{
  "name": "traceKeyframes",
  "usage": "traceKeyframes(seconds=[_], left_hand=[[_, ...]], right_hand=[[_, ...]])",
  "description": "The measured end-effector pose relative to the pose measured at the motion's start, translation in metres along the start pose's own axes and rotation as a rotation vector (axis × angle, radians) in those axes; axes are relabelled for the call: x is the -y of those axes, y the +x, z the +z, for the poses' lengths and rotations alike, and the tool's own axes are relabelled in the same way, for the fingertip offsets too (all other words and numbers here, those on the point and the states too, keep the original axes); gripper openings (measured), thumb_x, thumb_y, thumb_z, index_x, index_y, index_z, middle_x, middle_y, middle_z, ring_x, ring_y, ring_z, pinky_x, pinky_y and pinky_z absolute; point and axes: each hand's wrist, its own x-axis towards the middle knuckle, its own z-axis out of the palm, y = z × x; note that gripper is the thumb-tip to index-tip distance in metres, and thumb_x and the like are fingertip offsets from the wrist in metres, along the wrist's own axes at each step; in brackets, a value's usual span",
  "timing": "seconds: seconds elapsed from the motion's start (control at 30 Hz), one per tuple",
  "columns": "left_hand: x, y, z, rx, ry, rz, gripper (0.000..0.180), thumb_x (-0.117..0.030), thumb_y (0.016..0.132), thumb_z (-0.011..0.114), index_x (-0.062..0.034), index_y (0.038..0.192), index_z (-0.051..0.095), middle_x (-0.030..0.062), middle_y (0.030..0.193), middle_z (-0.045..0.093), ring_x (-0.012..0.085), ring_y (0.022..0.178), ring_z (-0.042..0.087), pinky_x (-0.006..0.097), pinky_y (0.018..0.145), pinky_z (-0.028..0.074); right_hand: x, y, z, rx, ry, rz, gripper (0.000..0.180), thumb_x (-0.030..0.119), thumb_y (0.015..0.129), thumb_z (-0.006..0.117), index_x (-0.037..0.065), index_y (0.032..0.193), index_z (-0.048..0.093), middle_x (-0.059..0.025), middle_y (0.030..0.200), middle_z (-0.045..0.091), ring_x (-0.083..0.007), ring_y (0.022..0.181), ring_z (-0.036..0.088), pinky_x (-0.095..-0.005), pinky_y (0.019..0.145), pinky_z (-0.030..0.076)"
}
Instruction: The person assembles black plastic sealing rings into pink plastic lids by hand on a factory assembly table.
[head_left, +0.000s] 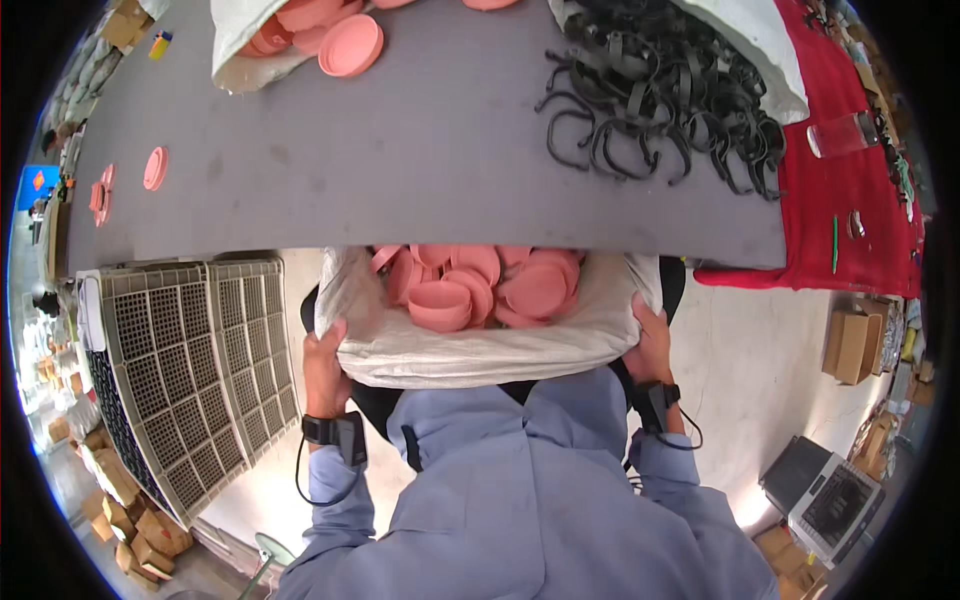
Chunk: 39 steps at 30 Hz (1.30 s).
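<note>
Gripping a white sack (470, 355) of pink lids (470, 290) with left hand (325, 370) and right hand (650, 345) below grey table (430, 160); brown cardboard boxes (850, 345) right of it on pale floor.

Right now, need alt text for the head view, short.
A person's left hand and right hand grip the two sides of an open white sack full of pink round lids, held just below the edge of a grey table. The table also carries a pile of black plastic straps.

Left hand (325, 370) and right hand (652, 345) clenched, fingers curled, wrists level.
</note>
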Motion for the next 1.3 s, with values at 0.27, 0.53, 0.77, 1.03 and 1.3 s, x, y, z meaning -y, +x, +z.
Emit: traceKeyframes(seconds=[0.27,0.53,0.77,1.03,1.3], left_hand=[[-0.014,0.005,0.002,-0.007,0.065,-0.090,0.027,-0.025,0.100,0.069,0.0011,0.099,0.063,0.0085,0.087,0.071,0.0177,0.067,0.069,0.032,0.063,0.056],[-0.010,0.058,-0.070,0.202,0.798,0.108,0.075,-0.037,0.091,0.083,0.0088,0.143,0.054,0.0207,0.128,0.070,0.0283,0.118,0.067,0.042,0.105,0.051],[-0.022,0.187,-0.020,0.350,0.675,0.103,0.070,-0.042,0.099,0.068,0.0053,0.148,0.053,0.0211,0.151,0.057,0.0287,0.136,0.055,0.039,0.113,0.044],[-0.016,0.194,0.007,0.236,0.978,0.219,0.054,-0.036,0.107,0.049,0.0018,0.145,0.057,0.0138,0.154,0.056,0.0270,0.140,0.050,0.037,0.119,0.038],[0.064,0.274,-0.154,0.312,1.294,0.555,0.046,-0.023,0.097,0.056,0.0004,0.135,0.064,0.0203,0.140,0.066,0.0336,0.133,0.058,0.040,0.110,0.045]], right_hand=[[0.003,-0.002,0.002,-0.034,-0.223,0.012,0.039,0.014,0.102,0.067,-0.007,0.135,0.058,-0.0137,0.125,0.071,-0.0250,0.112,0.071,-0.0400,0.097,0.058],[0.024,0.031,-0.028,-0.067,-0.511,0.020,0.048,0.024,0.094,0.073,0.000,0.134,0.061,-0.0070,0.122,0.069,-0.0129,0.104,0.067,-0.0300,0.088,0.053],[0.019,0.162,-0.114,0.083,-0.136,-0.080,0.045,0.022,0.101,0.065,0.002,0.141,0.057,-0.0105,0.137,0.065,-0.0262,0.127,0.060,-0.0406,0.109,0.049],[-0.003,0.132,-0.177,-0.349,-1.712,-0.156,0.050,0.010,0.098,0.062,0.006,0.147,0.053,-0.0237,0.138,0.064,-0.0402,0.127,0.062,-0.0436,0.106,0.051],[-0.016,0.188,-0.182,-0.233,-1.604,-0.340,0.041,0.022,0.105,0.051,0.005,0.142,0.059,-0.0260,0.139,0.063,-0.0404,0.134,0.057,-0.0460,0.110,0.047]])
